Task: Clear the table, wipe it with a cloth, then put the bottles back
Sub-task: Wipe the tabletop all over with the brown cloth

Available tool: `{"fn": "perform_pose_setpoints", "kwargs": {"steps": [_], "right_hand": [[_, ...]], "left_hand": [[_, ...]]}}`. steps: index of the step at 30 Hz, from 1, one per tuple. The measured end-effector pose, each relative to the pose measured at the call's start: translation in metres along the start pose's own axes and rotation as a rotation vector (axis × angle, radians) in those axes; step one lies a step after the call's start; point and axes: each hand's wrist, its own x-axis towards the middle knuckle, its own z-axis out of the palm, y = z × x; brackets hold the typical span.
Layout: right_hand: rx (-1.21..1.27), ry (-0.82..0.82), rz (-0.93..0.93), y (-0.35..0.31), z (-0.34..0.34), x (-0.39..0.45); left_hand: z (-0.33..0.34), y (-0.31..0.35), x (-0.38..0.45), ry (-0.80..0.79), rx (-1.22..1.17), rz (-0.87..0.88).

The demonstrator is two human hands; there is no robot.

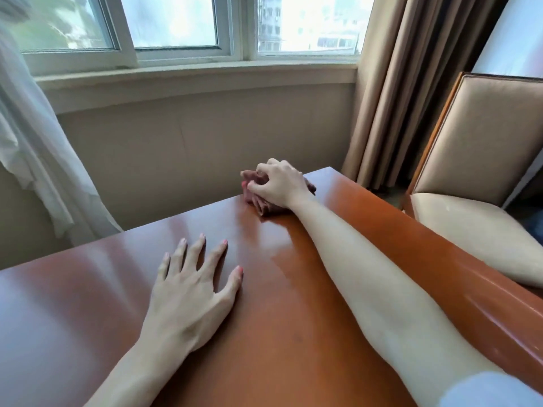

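A glossy reddish-brown wooden table [88,289] fills the lower part of the view. My right hand [279,183] reaches to the table's far edge and grips a bunched brown cloth [266,207], pressing it on the wood. My left hand [191,286] lies flat on the tabletop nearer to me, fingers spread and straight. No bottles are in view.
A beige padded chair [476,148] with a wooden frame stands right of the table. Brown curtains [390,98] hang at the back right, a white sheer curtain [32,160] at the left. A window and sill [191,80] run behind the table.
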Motion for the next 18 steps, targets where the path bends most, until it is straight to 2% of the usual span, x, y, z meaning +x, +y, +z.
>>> {"fn": "perform_pose_setpoints", "kwargs": {"steps": [2,4,9,12,16,18], "right_hand": [[-0.055,0.104,0.183,0.051,-0.009,0.008],[-0.078,0.158,0.289,0.086,-0.018,-0.002],[-0.105,0.209,0.413,0.089,-0.046,-0.089],[-0.080,0.185,0.369,0.041,-0.060,-0.169],[-0.019,0.100,0.157,-0.029,-0.080,-0.275],[-0.007,0.078,0.103,-0.041,-0.086,-0.314]], "left_hand": [[0.000,0.001,0.000,0.002,0.000,-0.007],[-0.002,0.001,0.000,-0.004,-0.011,-0.013],[-0.004,0.001,0.000,-0.033,-0.032,0.000],[-0.008,0.002,-0.001,-0.042,-0.053,0.011],[-0.010,0.001,-0.006,-0.055,-0.032,0.021],[-0.010,0.001,-0.007,-0.059,-0.032,0.024]]}}
